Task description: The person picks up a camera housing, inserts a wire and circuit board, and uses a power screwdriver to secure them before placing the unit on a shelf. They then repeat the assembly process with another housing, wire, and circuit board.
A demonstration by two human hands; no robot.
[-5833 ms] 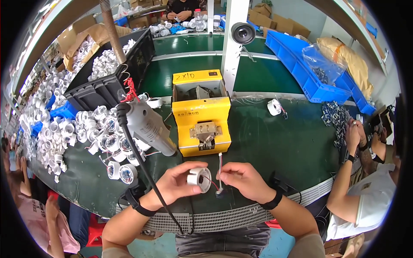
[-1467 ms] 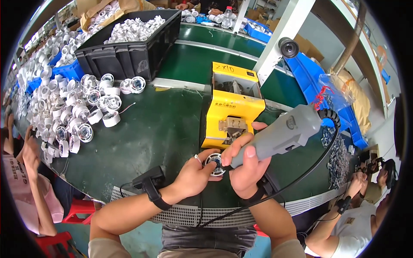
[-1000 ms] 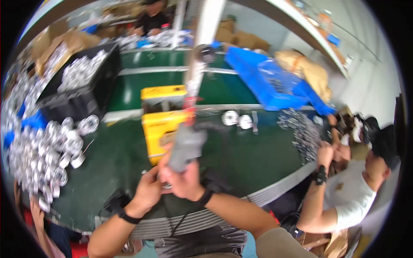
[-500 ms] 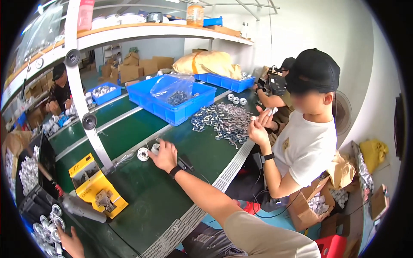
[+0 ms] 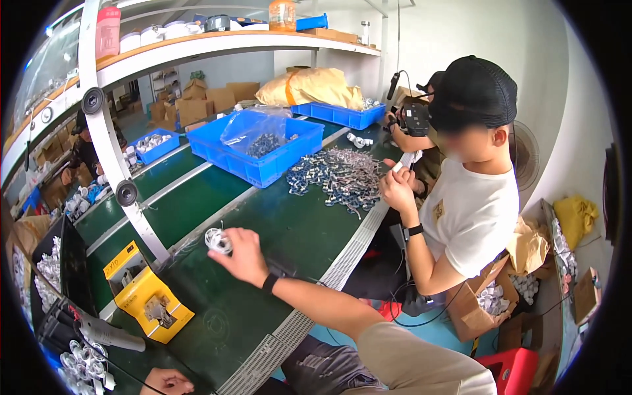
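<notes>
My right hand (image 5: 245, 257) reaches over the green bench, its thumb and fingers closed around a white round part (image 5: 217, 241) with an open, ring-like face. Whether a second such part is behind it I cannot tell. My left hand (image 5: 168, 382) is low at the bottom edge, partly cut off, its fingers curled in; what they hold, if anything, is hidden. Left of it lies a heap of white ring-shaped parts (image 5: 84, 364). A grey cylindrical tool (image 5: 108, 334) rests just above that heap. Between my hands stands a yellow box (image 5: 149, 295) with metal pieces at its front.
A pile of small wired parts (image 5: 336, 174) spreads along the bench beside a blue bin (image 5: 263, 155). To my right a co-worker in a white shirt (image 5: 474, 204) handles a small white part. A white post (image 5: 108, 131) rises at the bench's middle, carrying the overhead shelf (image 5: 250, 42).
My right hand has closed on a white round part and shifted slightly left and down. My left hand has left the ring-part heap, moving right. The grey tool sits lower in view.
</notes>
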